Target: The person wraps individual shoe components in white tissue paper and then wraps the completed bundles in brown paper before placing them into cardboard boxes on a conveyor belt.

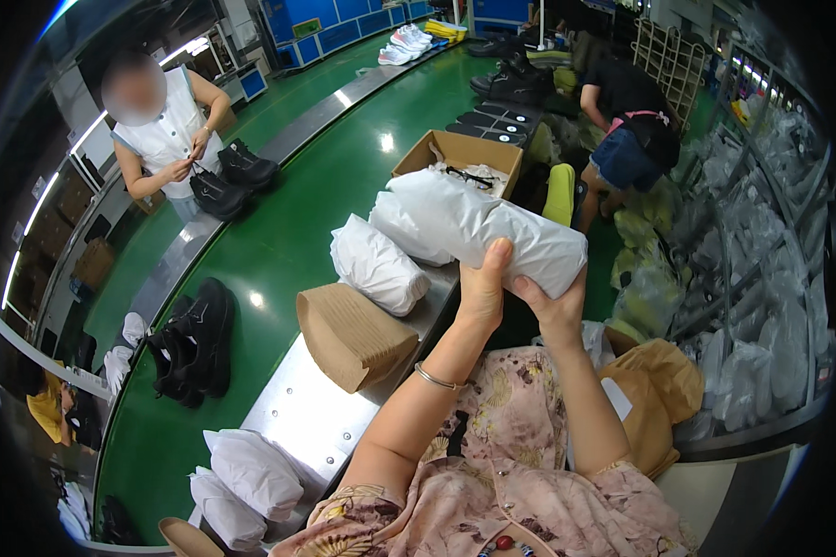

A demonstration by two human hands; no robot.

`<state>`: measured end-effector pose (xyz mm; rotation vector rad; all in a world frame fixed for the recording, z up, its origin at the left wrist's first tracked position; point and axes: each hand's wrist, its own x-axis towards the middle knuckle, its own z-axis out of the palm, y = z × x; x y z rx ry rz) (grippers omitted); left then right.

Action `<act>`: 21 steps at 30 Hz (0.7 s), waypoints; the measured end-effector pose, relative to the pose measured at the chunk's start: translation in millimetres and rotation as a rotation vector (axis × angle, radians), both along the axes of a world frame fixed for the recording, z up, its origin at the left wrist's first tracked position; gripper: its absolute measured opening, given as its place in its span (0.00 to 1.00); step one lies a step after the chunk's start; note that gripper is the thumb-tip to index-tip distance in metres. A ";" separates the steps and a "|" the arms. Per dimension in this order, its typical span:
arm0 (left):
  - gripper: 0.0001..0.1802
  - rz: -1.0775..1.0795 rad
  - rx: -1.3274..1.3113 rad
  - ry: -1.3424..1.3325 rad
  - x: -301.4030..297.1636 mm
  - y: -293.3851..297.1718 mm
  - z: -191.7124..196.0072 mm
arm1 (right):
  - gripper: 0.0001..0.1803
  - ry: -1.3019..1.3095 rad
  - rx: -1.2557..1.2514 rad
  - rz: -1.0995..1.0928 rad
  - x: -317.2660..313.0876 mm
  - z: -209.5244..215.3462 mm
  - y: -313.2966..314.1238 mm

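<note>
Both my hands hold up a long bundle wrapped in white paper, above the near side of the green belt. My left hand grips its lower side, thumb pressed against the paper. Closer to its right end, my right hand is closed on it, thumb on the near face. The paper hides what is inside. Partly behind it lies another white wrapped bundle. A third white bundle rests to the left, on the metal ledge. Nearer to me stands a stack of brown paper sheets.
More white bundles lie at lower left. Black shoes stand on the green belt. An open carton stands ahead. Across the belt a person handles black shoes; another bends at right, near racks of plastic-wrapped items.
</note>
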<state>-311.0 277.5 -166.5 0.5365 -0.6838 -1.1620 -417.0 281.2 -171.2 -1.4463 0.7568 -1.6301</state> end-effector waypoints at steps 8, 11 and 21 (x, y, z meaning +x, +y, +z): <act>0.40 1.087 -0.133 -1.331 75.4 -15.2 77.9 | 0.42 0.199 -0.388 -0.196 3.3 24.0 -42.0; 0.24 0.516 0.178 -0.925 124.7 -60.7 99.3 | 0.42 0.292 -0.499 -0.122 27.5 47.0 -59.7; 0.27 0.201 0.612 -1.180 232.1 -173.7 -4.4 | 0.48 0.284 -0.234 -0.083 105.5 -70.0 -132.3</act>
